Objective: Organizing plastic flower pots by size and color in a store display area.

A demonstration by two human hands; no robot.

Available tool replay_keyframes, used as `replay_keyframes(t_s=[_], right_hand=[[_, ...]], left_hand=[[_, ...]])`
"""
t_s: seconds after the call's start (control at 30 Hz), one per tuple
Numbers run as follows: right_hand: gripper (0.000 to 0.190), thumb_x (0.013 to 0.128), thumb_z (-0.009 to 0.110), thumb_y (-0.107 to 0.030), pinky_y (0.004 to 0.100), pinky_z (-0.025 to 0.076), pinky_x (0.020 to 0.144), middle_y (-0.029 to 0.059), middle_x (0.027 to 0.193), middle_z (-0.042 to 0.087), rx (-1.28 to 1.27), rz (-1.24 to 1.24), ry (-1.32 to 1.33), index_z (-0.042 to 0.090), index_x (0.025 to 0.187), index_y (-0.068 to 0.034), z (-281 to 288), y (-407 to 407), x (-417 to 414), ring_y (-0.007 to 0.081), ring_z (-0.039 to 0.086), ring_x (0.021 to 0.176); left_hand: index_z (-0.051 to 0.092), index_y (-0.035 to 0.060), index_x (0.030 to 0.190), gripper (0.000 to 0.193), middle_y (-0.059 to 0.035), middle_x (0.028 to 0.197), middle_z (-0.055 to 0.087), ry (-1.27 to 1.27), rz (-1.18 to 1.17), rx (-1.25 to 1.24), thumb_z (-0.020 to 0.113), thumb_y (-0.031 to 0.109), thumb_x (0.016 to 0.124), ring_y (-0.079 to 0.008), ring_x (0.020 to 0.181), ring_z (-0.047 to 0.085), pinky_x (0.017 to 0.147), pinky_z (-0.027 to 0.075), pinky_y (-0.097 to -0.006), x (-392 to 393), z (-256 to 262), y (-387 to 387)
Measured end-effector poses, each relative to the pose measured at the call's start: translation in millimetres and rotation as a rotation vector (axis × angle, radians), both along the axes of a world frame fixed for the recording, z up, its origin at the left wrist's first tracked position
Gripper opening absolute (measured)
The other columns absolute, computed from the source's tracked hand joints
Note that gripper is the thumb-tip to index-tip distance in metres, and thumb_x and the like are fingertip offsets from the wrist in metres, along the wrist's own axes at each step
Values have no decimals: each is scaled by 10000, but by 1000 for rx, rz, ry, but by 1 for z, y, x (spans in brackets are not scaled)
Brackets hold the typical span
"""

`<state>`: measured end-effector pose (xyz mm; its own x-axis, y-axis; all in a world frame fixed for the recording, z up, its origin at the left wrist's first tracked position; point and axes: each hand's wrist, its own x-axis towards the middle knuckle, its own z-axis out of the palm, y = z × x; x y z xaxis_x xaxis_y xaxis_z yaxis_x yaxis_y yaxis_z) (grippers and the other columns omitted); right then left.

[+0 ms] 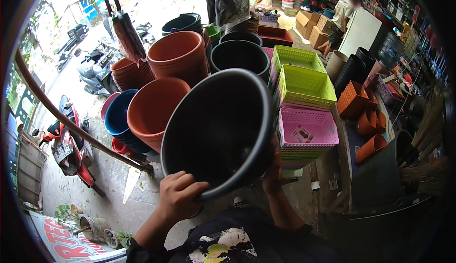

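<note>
A large black plastic pot (217, 131) is tilted in front of my body, its dark inside facing me. My left hand (180, 195) grips its near rim, fingers curled over the edge. Against the pot's right outer side is my right hand (273, 166), its fingers partly hidden by the pot and shadow. Just beyond stand stacked terracotta-coloured pots (156, 109), a stack of blue pots (121, 113) and more black pots (240, 58). Stacked pink plastic baskets (308, 125) and lime-green baskets (308, 84) rise to the right.
A curved rusty pole (76, 129) crosses the left side. A red motorcycle (73, 149) is parked beyond it. Small orange pots (370, 149) and a large dark container (377, 177) stand at right. Farther back, a person (338, 20) is beside cardboard boxes (308, 24).
</note>
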<state>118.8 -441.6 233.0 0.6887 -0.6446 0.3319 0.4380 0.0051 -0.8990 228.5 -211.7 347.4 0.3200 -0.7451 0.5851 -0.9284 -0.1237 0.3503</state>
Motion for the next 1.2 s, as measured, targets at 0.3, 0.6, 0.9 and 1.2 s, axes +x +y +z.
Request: replay_keyframes(t_s=[0.3, 0.6, 0.9, 1.2], right_hand=[[506, 1072, 374, -379, 357, 306, 1122, 70, 1416, 469, 202, -145, 71, 395, 1442, -33, -94, -44, 22, 164, 423, 1311], [581, 1061, 355, -396, 391, 243, 1169, 97, 1511, 366, 331, 45, 49, 289, 1511, -35, -72, -54, 12, 205, 327, 1418], [805, 953, 545, -480, 455, 155, 1196, 262, 1605, 86, -410, -267, 253, 275, 1522, 22, -48, -72, 13, 382, 117, 1500], [532, 881, 601, -592, 511, 159, 1170, 89, 1191, 630, -1133, -150, 539, 720, 998, -88, -72, -94, 26, 281, 445, 1323]], left_hand=[[674, 206, 842, 216, 35, 713, 458, -377, -54, 174, 736, 208, 635, -136, 662, 531, 586, 432, -300, 17, -19, -96], [637, 216, 864, 160, 41, 756, 481, -406, -48, 332, 678, 197, 710, -133, 714, 544, 637, 432, -304, 42, -70, -131], [642, 211, 827, 101, 40, 771, 502, -290, -34, 415, 689, 221, 738, -147, 740, 558, 664, 430, -322, 70, -119, -149], [707, 207, 832, 310, 38, 784, 550, -183, -23, 445, 797, 429, 635, -163, 769, 600, 692, 468, -326, 73, -155, -153]])
